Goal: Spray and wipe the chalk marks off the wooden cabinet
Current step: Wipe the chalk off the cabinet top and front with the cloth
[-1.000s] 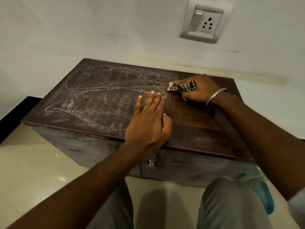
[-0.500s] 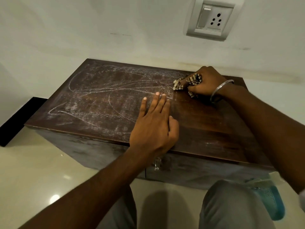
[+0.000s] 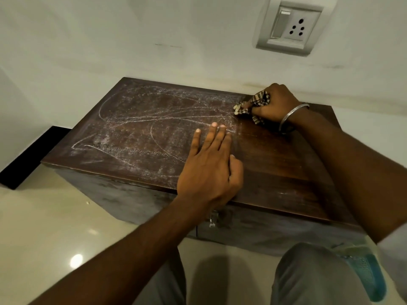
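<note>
The right hand (image 3: 276, 103), fingers gripping the cloth (image 3: 255, 102), had wiped farther toward the wall (image 3: 132, 40); the left hand (image 3: 209, 170) lay flat, fingers straight; many chalk marks (image 3: 136, 128) remained.

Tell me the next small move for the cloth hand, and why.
Probably sweep the right hand with its checked cloth leftward along the back edge: the cabinet top near it looks wiped, while chalk marks cover the left part. The left hand rests flat, bracing.

head cam, wide-angle | faces forward-down | close above cabinet (image 3: 275, 164) | wall (image 3: 154, 40) behind
</note>
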